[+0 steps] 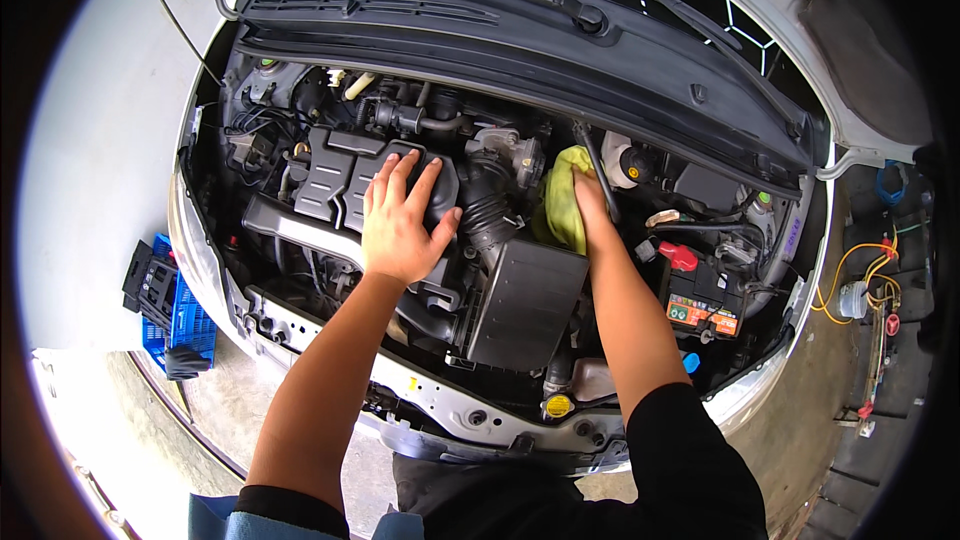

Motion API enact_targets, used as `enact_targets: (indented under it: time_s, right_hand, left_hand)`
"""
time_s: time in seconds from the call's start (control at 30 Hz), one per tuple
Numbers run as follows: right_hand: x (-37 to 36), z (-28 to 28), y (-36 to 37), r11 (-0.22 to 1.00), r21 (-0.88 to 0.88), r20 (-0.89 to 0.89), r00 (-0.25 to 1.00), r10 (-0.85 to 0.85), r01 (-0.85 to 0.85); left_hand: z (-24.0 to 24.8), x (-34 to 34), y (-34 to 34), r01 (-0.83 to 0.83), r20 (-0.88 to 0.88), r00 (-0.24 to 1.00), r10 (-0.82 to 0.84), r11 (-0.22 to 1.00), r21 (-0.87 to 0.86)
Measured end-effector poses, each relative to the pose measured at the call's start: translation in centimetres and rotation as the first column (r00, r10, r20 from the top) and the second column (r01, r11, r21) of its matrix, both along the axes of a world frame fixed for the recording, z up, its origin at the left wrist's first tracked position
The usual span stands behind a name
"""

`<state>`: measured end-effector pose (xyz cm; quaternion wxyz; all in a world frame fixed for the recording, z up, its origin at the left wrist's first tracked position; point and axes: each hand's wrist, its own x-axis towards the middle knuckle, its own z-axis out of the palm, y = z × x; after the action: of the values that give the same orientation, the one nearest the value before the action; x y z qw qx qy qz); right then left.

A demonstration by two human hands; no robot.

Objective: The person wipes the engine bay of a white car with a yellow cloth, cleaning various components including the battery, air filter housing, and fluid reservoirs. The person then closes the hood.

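My left hand (pixel 402 225) lies on the black plastic engine cover (pixel 330 180), palm down with its fingers spread. My right hand (pixel 590 198) is wrapped into a yellow-green cloth (pixel 564 202); some of its fingers are hidden by the folds. The cloth is down behind the black air filter box (pixel 530 302), to the right of the ribbed intake hose (pixel 487 202). A thin dark rod or hose (pixel 594 165) runs just beside the cloth.
To the right sits the car battery (pixel 703 300) with a red terminal cover. A yellow cap (pixel 558 406) is near the front edge. The raised hood (pixel 860 50) arches overhead. On the floor are a blue crate (pixel 195 325) at left and yellow hoses (pixel 835 285) at right.
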<state>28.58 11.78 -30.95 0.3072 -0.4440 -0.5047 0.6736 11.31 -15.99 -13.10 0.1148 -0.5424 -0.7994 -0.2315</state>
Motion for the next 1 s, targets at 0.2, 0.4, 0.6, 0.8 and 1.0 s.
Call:
enact_targets:
  time_s: [0.2,0.4,0.6,0.8,1.0]
  right_hand:
    - [-5.6,-4.4,4.4,0.835,0.479,0.592,0.802,-0.080,-0.270]
    - [-5.7,-3.2,5.5,0.814,0.519,0.663,0.724,-0.189,-0.262]
    - [-7.1,-8.5,8.8,0.781,0.588,0.334,0.943,0.002,-0.210]
    - [-7.2,-12.3,8.7,1.000,0.027,0.249,0.968,-0.009,0.002]
    - [-5.7,-5.5,5.9,0.740,0.651,0.500,0.828,-0.254,-0.166]
  left_hand:
    - [0.5,-0.1,0.1,0.019,0.002,1.000,-0.019,1.000,-0.021]
    - [0.4,-0.7,0.1,0.030,0.048,0.998,-0.028,0.999,-0.031]
    - [0.2,-0.7,0.2,0.030,0.038,0.999,-0.028,0.998,-0.049]
    - [0.5,-0.8,0.3,0.028,0.038,0.999,-0.026,0.997,-0.065]
    - [0.2,-0.9,0.2,0.031,0.034,0.999,-0.029,0.998,-0.050]
